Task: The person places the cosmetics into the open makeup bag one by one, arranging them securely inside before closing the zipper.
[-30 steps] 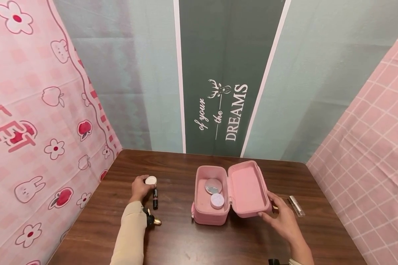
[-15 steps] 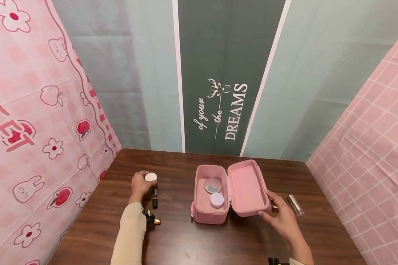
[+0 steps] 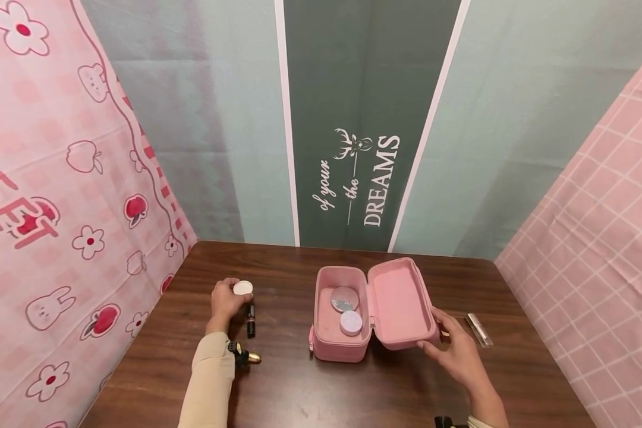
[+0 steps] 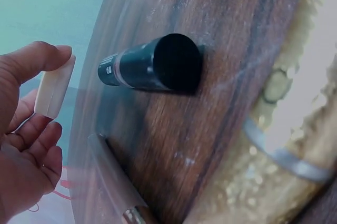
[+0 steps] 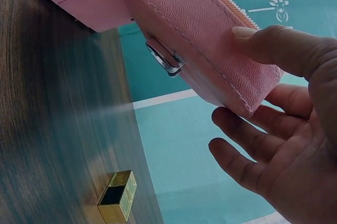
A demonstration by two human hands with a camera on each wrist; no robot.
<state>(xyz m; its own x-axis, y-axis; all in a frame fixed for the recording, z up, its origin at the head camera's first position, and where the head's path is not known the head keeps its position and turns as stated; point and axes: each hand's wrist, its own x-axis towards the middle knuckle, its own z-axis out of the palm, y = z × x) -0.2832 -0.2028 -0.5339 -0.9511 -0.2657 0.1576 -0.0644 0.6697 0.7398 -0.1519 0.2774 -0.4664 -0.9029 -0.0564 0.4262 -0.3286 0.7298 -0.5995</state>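
My left hand (image 3: 226, 302) pinches a small round white case (image 3: 243, 288) at the left of the table. Seen edge-on in the left wrist view, that white case (image 4: 55, 88) is flat, with a seam along its side, between thumb and fingers. A black cosmetic tube (image 3: 251, 322) lies just below the hand. In the middle stands an open pink makeup case (image 3: 339, 352). Inside are a round compact (image 3: 345, 299) with a shiny patch and a pale lilac round box (image 3: 351, 323). My right hand (image 3: 457, 356) grips the outer corner of the pink lid (image 3: 401, 309).
A gold tube (image 3: 254, 357) lies beside the left wrist. Another slim tube (image 4: 118, 176) shows in the left wrist view. Right of the lid lies a slim clear-and-gold tube (image 3: 479, 330). Patterned cloths (image 3: 96, 238) hang around the brown wooden table (image 3: 299, 392).
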